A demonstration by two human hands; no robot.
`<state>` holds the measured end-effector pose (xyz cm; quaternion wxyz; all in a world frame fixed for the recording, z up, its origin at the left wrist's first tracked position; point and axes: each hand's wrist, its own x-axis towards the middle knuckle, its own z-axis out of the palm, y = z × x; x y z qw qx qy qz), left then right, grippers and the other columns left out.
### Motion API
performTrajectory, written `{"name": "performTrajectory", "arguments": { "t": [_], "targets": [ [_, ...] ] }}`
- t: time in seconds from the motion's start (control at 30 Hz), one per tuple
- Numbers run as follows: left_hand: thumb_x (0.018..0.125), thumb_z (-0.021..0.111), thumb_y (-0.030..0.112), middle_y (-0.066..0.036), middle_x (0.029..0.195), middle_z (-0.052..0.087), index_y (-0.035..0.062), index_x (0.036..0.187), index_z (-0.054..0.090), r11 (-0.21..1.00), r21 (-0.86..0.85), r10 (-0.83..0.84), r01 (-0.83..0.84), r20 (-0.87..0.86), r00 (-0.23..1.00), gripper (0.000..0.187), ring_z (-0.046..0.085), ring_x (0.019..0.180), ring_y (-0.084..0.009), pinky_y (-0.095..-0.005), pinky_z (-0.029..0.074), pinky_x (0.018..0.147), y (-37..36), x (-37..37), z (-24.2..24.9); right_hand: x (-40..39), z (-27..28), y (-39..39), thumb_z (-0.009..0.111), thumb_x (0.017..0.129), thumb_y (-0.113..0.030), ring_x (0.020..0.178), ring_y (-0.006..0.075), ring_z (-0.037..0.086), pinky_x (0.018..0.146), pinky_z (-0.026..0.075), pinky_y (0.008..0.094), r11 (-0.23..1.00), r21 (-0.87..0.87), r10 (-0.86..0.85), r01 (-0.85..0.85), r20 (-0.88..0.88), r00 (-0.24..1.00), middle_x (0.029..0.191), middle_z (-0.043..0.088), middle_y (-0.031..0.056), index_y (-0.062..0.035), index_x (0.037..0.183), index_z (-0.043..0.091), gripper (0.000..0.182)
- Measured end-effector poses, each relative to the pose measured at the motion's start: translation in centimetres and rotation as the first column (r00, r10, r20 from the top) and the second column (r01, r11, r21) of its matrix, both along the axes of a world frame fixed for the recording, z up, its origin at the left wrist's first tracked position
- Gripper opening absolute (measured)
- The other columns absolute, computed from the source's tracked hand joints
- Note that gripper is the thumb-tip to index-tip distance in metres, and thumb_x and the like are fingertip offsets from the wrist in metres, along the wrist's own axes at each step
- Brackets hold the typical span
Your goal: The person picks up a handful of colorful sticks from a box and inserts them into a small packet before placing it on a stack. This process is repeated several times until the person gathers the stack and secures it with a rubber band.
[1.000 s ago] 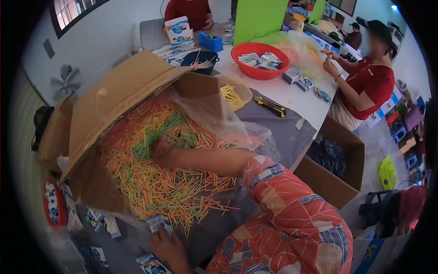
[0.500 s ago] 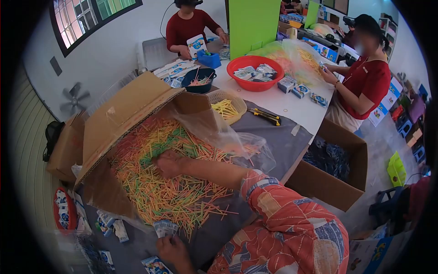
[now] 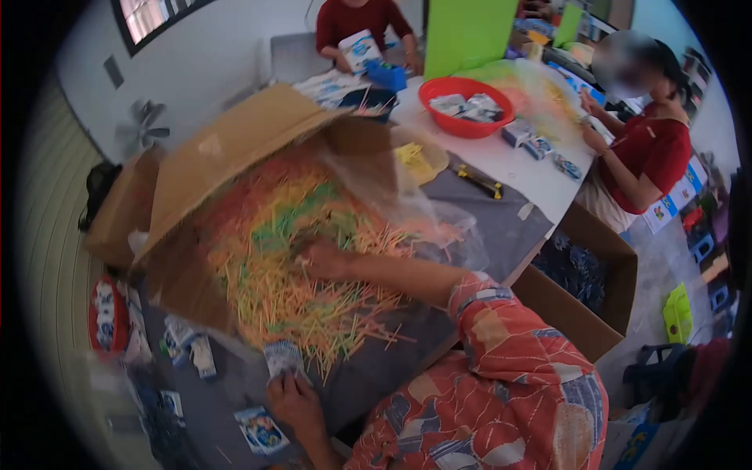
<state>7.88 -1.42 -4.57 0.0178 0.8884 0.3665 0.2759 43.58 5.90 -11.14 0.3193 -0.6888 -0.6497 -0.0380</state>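
Many thin coloured sticks (image 3: 274, 290) spill from a cardboard box (image 3: 227, 153) lying on its side with a clear plastic liner. My right hand (image 3: 321, 257) is pushed into the pile near the box opening; its fingers are blurred and partly hidden among the sticks. At the near edge of the pile, my left hand (image 3: 294, 398) pinches a small blue-and-white packet (image 3: 283, 359). Another printed packet (image 3: 262, 430) lies flat on the grey cloth just left of that hand.
A red basin (image 3: 468, 110) of packets, a yellow basket (image 3: 423, 163) and a box cutter (image 3: 478, 181) lie beyond. An open carton (image 3: 619, 270) stands right. Two people in red, one (image 3: 654, 149) at right, one (image 3: 368, 23) at the back, work at the table.
The view has shifted, so most things appear lower and further right. My right hand remains in the pile and my left hand still holds the packet.
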Motion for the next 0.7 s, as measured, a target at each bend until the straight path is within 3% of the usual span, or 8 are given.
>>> {"name": "performTrajectory", "arguments": {
  "t": [0.03,0.07,0.13,0.3,0.43,0.5,0.57,0.7],
  "targets": [
    [0.085,0.064,0.009,-0.016,0.1,0.06,0.0003,0.096,0.069,1.0,-0.026,0.001,-0.002,-0.026,1.0,0.015,0.057,0.094,-0.0384,-0.0477,0.047,0.078,-0.5,-0.1,1.1,-1.0,3.1,-1.0,0.06,0.093,-0.051,0.098,0.0345,0.067,0.086,0.055,0.0448,0.997,-0.062,-0.052,0.043,-0.167,0.985,0.107,0.068,0.0199,-0.0038,0.111,0.068,0.051],
    [0.085,0.064,0.01,-0.016,0.102,0.061,-0.0001,0.099,0.069,0.998,-0.06,0.021,-0.025,-0.053,0.998,0.018,0.058,0.095,-0.038,-0.047,0.048,0.08,-0.6,0.0,2.1,-1.7,6.2,-2.6,0.058,0.096,-0.049,0.085,0.0261,0.07,0.071,0.059,0.0399,0.973,-0.23,-0.152,-0.009,-0.67,0.727,0.099,0.069,0.0142,-0.0041,0.11,0.065,0.047],
    [0.087,0.065,0.011,-0.016,0.096,0.064,-0.0011,0.097,0.069,0.97,-0.234,0.043,-0.063,-0.09,0.995,0.017,0.061,0.09,-0.0354,-0.0461,0.049,0.078,0.1,-0.3,3.0,-2.5,9.2,-2.9,0.05,0.101,-0.047,0.072,0.021,0.069,0.056,0.058,0.0338,0.974,-0.18,-0.135,-0.135,-0.948,0.288,0.093,0.068,0.011,-0.0019,0.107,0.061,0.047],
    [0.085,0.066,0.007,-0.014,0.086,0.065,-0.0017,0.088,0.069,0.808,-0.574,0.176,0.133,0.45,0.876,0.01,0.062,0.079,-0.0321,-0.0415,0.05,0.068,1.6,-0.5,2.7,-4.2,11.6,-3.3,0.03,0.104,-0.057,0.118,0.0222,0.053,0.102,0.041,0.0418,0.962,0.024,0.154,-0.273,-0.872,0.465,0.111,0.067,0.0096,-0.0018,0.107,0.068,0.068],
    [0.081,0.067,0.004,-0.013,0.085,0.064,-0.0013,0.087,0.068,0.897,-0.44,0.171,0.036,0.42,0.891,0.007,0.062,0.078,-0.0304,-0.0391,0.05,0.064,1.6,0.3,2.9,-6.4,12.9,-4.0,0.028,0.104,-0.059,0.12,0.0219,0.052,0.102,0.038,0.0393,0.929,0.034,0.171,-0.368,-0.922,0.348,0.12,0.066,0.01,-0.002,0.108,0.069,0.071],
    [0.078,0.067,0.0,-0.013,0.082,0.064,-0.0009,0.085,0.067,0.999,-0.012,0.043,-0.042,0.085,0.995,0.007,0.063,0.076,-0.03,-0.0394,0.051,0.062,0.7,1.1,2.9,-7.0,12.7,-3.9,0.027,0.104,-0.059,0.119,0.0211,0.053,0.1,0.039,0.0367,0.899,0.063,0.174,-0.433,-0.959,0.223,0.123,0.065,0.0105,-0.0019,0.11,0.069,0.072],
    [0.077,0.067,-0.002,-0.013,0.082,0.064,-0.0007,0.084,0.067,0.998,0.014,0.063,-0.064,0.063,0.996,0.008,0.063,0.075,-0.0311,-0.04,0.051,0.063,0.1,1.5,2.2,-7.7,12.8,-4.0,0.018,0.104,-0.059,0.125,0.0235,0.05,0.117,0.019,0.0391,0.895,0.109,0.268,-0.432,-0.906,0.327,0.123,0.065,0.0085,-0.0046,0.113,0.07,0.076],
    [0.076,0.069,-0.005,-0.012,0.081,0.064,-0.0013,0.085,0.067,0.984,-0.175,0.068,-0.014,0.311,0.948,0.01,0.064,0.074,-0.0266,-0.0342,0.051,0.062,1.6,0.3,1.6,-10.1,11.9,-5.5,0.016,0.105,-0.057,0.13,0.0253,0.047,0.118,0.019,0.0412,0.846,0.064,0.303,-0.53,-0.875,0.378,0.126,0.063,0.0099,-0.0041,0.114,0.069,0.075]
  ]
}}
